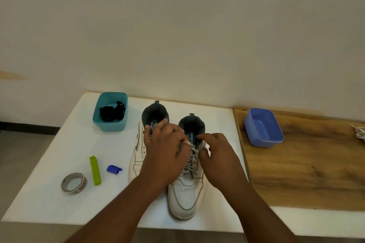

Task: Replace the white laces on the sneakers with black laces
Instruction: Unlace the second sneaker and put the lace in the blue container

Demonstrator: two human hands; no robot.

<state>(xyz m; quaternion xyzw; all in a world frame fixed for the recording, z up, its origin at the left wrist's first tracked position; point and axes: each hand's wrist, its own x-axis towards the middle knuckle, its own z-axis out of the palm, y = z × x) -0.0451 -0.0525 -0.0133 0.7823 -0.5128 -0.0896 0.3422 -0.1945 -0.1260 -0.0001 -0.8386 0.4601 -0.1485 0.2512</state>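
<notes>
White laces (191, 161) on the right sneaker (186, 189) lie between both hands' curled, pinching fingers (203, 152).

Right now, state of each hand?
Left hand: fingers curled at the top of the right-side sneaker's white lace, seemingly pinching it.
Right hand: fingers curled at the same lace; grip hidden, cannot tell.

Both bare forearms reach in from the near edge of the counter, converging toward its middle. The left hand (166, 150) lies palm down, fingers (158, 126) curled and bunched at the tips (whether they pinch anything is hidden). The right hand (217, 154) sits just beside it, index finger extended, thumb tucked inward.
</notes>
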